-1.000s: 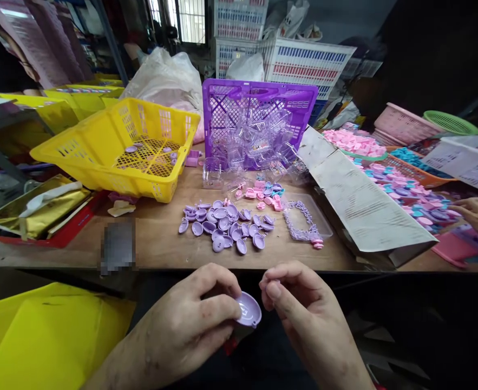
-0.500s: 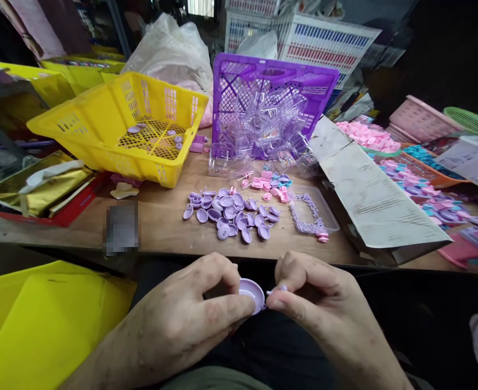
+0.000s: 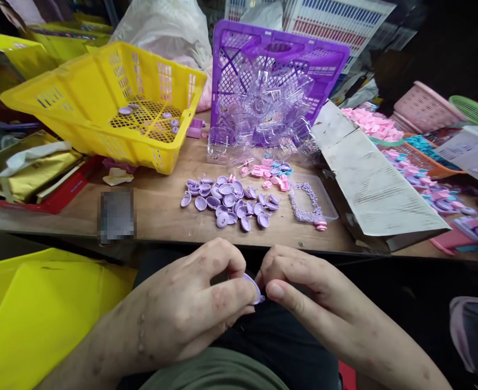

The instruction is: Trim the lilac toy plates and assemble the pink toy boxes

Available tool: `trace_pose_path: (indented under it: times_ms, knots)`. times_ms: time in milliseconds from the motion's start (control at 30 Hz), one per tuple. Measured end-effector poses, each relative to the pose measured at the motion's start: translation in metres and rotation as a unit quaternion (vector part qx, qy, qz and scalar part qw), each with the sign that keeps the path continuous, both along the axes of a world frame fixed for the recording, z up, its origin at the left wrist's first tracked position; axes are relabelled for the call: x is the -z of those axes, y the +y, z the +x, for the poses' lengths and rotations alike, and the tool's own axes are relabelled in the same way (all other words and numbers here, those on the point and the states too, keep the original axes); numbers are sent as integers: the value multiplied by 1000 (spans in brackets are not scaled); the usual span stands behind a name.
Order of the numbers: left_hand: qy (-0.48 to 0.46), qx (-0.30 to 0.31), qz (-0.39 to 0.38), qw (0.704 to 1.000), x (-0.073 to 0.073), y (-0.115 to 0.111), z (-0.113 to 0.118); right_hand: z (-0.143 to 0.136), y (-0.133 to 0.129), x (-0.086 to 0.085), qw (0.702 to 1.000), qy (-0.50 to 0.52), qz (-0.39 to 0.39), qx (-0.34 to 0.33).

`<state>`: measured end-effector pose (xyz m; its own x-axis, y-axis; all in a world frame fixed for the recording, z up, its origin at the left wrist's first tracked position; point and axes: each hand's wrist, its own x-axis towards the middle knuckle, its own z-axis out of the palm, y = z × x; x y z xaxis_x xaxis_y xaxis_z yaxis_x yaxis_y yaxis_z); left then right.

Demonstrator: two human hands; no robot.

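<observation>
My left hand (image 3: 198, 298) pinches a small purple toy dish (image 3: 251, 286) between thumb and fingers, above my lap. The dish is tilted now and mostly covered by the fingers; a small tab shows at its right edge. Close against that edge is my right hand (image 3: 303, 292), its fingers curled and its thumb bent toward the dish. What lies between the right fingertips is hidden. On the table in front, a pile of similar purple dishes (image 3: 226, 199) lies loose. A clear tray (image 3: 326, 208) with tiny purple pieces sits to the right of the pile.
A yellow basket (image 3: 88, 132) stands at the left. Behind the pile, a tilted purple basket (image 3: 323, 59) has clear plastic cases spilling out. A white board (image 3: 385, 184) slopes at the right, beside colourful parts. Pink pieces (image 3: 279, 181) lie near the clear tray.
The dish has turned to a steeper tilt in my left hand. My right hand has come closer to it, and the small purple piece seen in its fingertips is now out of sight.
</observation>
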<state>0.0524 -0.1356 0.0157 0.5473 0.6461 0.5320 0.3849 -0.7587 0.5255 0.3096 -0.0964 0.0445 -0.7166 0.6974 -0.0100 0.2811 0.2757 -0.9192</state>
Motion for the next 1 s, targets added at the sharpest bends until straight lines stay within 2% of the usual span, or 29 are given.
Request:
trace_pose_path:
  times_ms: [267, 633, 833, 1000]
  knots:
    - [-28, 80, -55, 995, 1, 9, 1, -5, -4, 3, 998, -28, -52, 8]
    - [-36, 112, -92, 989, 5, 9, -2, -7, -7, 4, 996, -59, -72, 11]
    - [-51, 119, -117, 985, 9, 10, -3, -8, -8, 1, 995, -42, -88, 9]
    - [-56, 133, -117, 983, 5, 10, -3, -7, -10, 2, 994, -33, -103, 13]
